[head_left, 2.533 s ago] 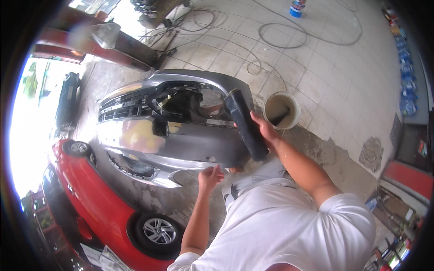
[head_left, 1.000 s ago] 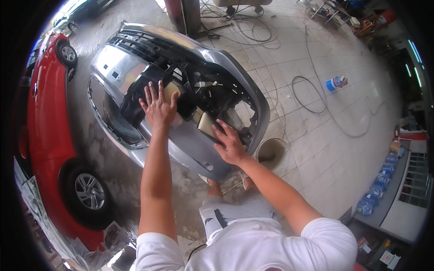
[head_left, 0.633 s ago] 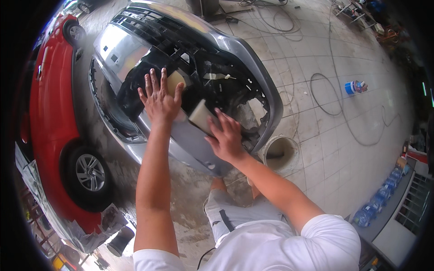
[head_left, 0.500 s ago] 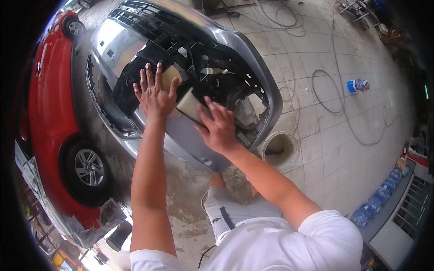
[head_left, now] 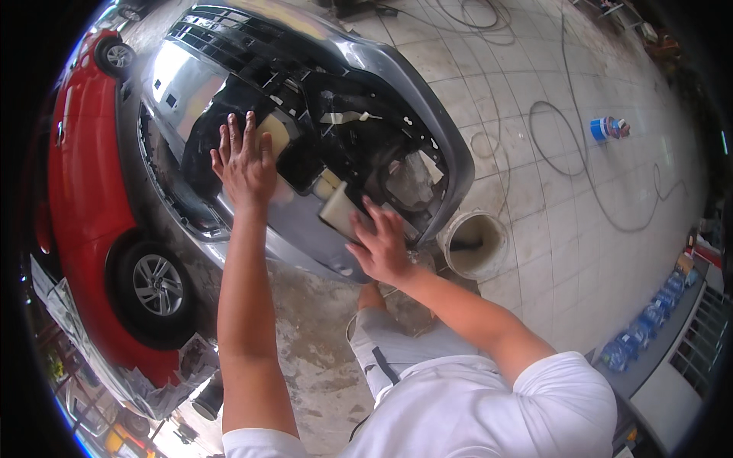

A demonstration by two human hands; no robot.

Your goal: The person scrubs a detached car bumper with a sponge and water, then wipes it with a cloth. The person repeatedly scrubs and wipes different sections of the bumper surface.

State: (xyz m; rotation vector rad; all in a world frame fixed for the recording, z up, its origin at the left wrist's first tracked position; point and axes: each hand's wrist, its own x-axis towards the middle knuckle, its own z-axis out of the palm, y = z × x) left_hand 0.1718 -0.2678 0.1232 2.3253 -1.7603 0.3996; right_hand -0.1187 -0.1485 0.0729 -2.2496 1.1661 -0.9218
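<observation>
A grey car bumper [head_left: 300, 223] lies in front of me, with a black lattice and dark openings in it. My left hand [head_left: 247, 169] rests on it with fingers spread, holding nothing. Beside those fingers shows a tan patch [head_left: 274, 134] on the bumper. Nearer to me, my right hand [head_left: 382, 243] holds a pale sanding block [head_left: 342, 208] with a dark underside against the bumper's surface. The fingers lie over the block's right end. A small yellowish patch [head_left: 328, 183] shows just beyond the block.
A white bucket [head_left: 477, 246] stands right of the bumper. A red car [head_left: 88, 191] is parked on the left. Hoses [head_left: 546, 114] loop over the tiled floor near a blue can [head_left: 603, 128]. Blue-tinted plastic bottles [head_left: 645, 324] line the right side.
My right hand has drawn the sanding block toward me and to the right, uncovering the small yellowish patch. My left hand stays spread on the bumper. The view has shifted slightly.
</observation>
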